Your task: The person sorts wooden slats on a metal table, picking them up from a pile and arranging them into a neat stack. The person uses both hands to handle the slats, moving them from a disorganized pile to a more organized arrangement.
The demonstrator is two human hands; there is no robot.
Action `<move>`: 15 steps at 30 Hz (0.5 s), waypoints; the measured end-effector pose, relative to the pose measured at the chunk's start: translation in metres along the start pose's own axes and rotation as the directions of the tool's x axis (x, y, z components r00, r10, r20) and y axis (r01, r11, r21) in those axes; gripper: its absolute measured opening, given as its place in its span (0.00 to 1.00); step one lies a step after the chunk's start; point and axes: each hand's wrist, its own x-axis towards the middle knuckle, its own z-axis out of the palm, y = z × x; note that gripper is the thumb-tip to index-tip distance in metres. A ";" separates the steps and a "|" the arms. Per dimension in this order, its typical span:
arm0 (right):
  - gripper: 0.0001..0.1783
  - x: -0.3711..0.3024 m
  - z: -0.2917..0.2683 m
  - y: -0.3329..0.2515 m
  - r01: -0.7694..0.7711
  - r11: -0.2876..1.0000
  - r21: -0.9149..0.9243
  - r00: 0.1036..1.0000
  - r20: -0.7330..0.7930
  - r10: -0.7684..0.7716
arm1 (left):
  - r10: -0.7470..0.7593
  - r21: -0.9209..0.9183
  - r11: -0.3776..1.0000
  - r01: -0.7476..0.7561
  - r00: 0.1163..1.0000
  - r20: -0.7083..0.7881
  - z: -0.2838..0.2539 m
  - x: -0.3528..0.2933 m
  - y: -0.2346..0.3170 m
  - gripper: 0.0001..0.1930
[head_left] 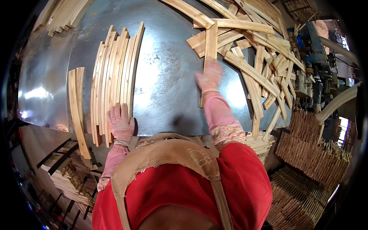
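My left hand (122, 123), in a pinkish glove, lies with fingers stretched out on the near part of a row of long wooden strips (115, 73). The strips stand side by side, their ends uneven. To the right, my gloved right hand (210, 76) is over a single wooden strip (210, 42), which runs from the pile towards me. Motion smears its fingers, so whether they close round the strip is unclear. Beyond that hand, a jumbled pile of wooden strips (251, 71) covers the right side of the metal table (161, 76).
Left of the row, two strips (76, 103) lie together and overhang the near edge. More boards (67, 17) sit at the far left. Stacked wood (69, 180) stands on a rack at lower left. Bundled sticks (310, 149) and machinery (314, 73) are at right.
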 end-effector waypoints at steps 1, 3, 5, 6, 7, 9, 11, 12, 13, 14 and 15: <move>0.38 -0.009 0.030 0.056 -0.113 0.994 -0.009 0.991 -0.071 0.112 | 0.023 -0.026 0.999 -0.024 1.000 -0.017 -0.002 0.005 0.002 0.43; 0.45 -0.017 0.051 0.080 -0.249 0.960 0.128 0.968 -0.005 0.252 | 0.037 -0.045 0.998 -0.040 0.998 -0.060 -0.001 0.011 0.001 0.43; 0.48 -0.035 0.025 0.044 -0.341 0.871 0.352 0.929 0.270 0.255 | -0.020 -0.107 0.994 0.019 1.000 -0.007 -0.009 0.014 0.004 0.42; 0.47 -0.049 0.038 0.028 -0.307 0.876 0.372 0.924 0.337 0.181 | -0.036 -0.134 0.990 0.038 0.999 0.023 -0.013 0.016 0.006 0.42; 0.47 -0.065 0.053 0.004 -0.275 0.872 0.404 0.913 0.394 0.106 | -0.019 -0.131 0.991 0.017 1.000 -0.010 -0.011 0.017 0.005 0.43; 0.44 -0.066 0.053 -0.071 -0.312 0.778 0.545 0.780 0.615 -0.118 | 0.033 -0.126 0.991 -0.042 0.997 -0.075 -0.009 0.021 0.004 0.43; 0.38 -0.047 0.052 -0.146 0.046 0.901 0.431 0.493 0.775 -0.396 | 0.074 -0.107 0.991 -0.083 0.993 -0.087 -0.011 0.029 0.005 0.44; 0.33 -0.055 0.056 -0.169 0.066 0.894 0.443 0.527 0.745 -0.408 | 0.043 -0.064 0.997 -0.044 0.999 -0.017 -0.016 0.033 0.015 0.44; 0.33 -0.043 0.058 -0.175 0.184 0.805 0.564 0.485 0.660 -0.574 | -0.001 -0.017 1.000 0.002 0.999 0.050 -0.022 0.038 0.027 0.44; 0.33 -0.025 0.060 -0.178 0.289 0.688 0.666 0.427 0.554 -0.715 | -0.042 0.030 0.999 0.038 0.993 0.114 -0.025 0.044 0.027 0.44; 0.31 0.000 0.046 -0.179 0.238 0.718 0.654 0.608 0.476 -0.635 | -0.011 -0.013 1.000 0.012 0.999 0.051 -0.012 0.037 0.018 0.44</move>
